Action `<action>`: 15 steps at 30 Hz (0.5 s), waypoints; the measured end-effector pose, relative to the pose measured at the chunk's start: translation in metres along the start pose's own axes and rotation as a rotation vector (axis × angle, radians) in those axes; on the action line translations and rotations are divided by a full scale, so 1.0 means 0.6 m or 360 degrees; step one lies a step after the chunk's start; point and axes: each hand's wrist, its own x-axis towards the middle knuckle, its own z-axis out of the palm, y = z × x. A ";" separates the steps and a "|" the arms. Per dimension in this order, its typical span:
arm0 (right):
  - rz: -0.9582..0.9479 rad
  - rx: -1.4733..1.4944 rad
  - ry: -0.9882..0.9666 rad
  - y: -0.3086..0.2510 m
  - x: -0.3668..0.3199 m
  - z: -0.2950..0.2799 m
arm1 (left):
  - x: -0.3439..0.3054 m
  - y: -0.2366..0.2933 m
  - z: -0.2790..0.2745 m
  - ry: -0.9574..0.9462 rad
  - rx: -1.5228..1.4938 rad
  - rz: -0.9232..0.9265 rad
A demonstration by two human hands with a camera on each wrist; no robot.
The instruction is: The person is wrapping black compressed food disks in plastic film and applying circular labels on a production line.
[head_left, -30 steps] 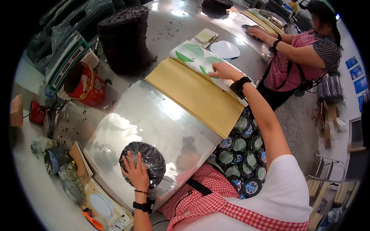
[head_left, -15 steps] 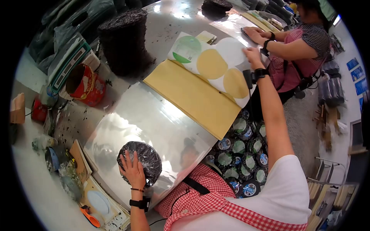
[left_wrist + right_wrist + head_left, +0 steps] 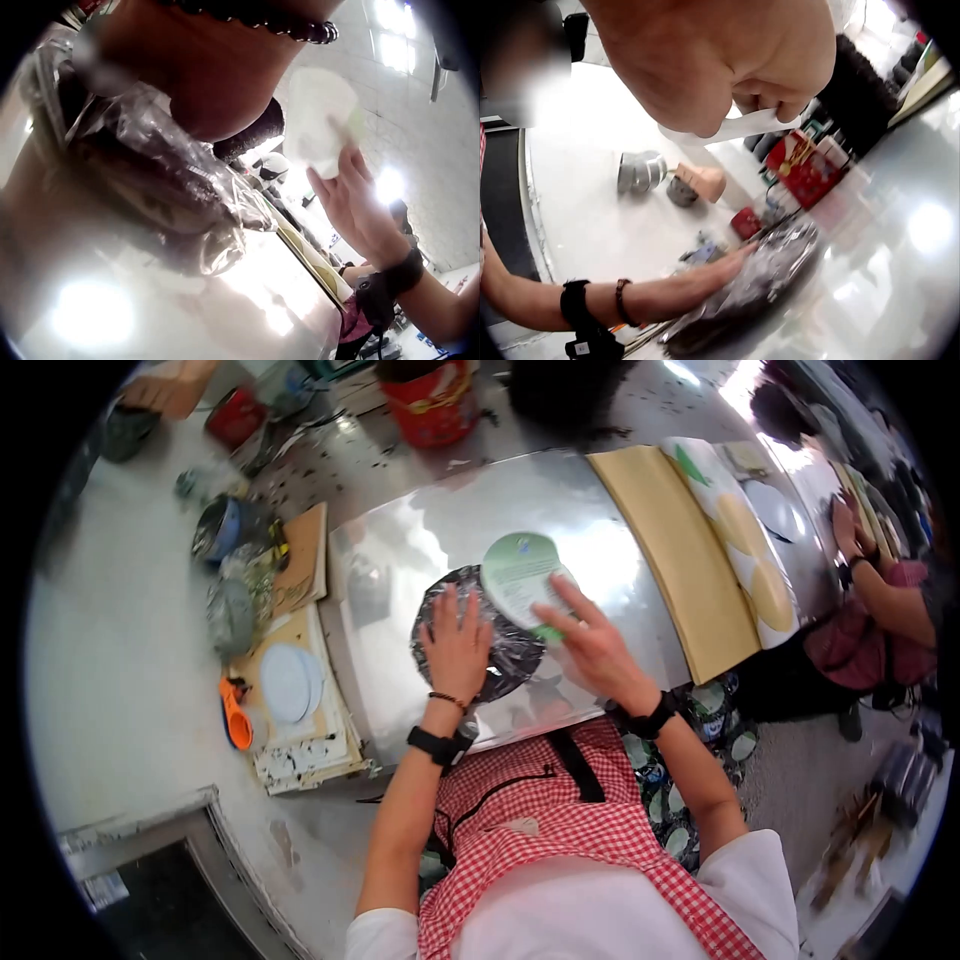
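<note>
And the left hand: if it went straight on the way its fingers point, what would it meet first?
The left hand lies on the black wrapped disc; past the far edge, the shiny sheet seems to come first. The green label is close to that line, its height hard to judge.

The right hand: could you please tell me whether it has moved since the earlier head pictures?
Yes: judged against the tan paper, the right hand has crossed from the label sheet to the black package, with a round label.
</note>
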 end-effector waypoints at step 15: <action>0.0124 -0.0197 -0.1112 -0.034 0.099 0.036 | -0.018 -0.004 0.008 -0.0076 -0.0856 -0.0120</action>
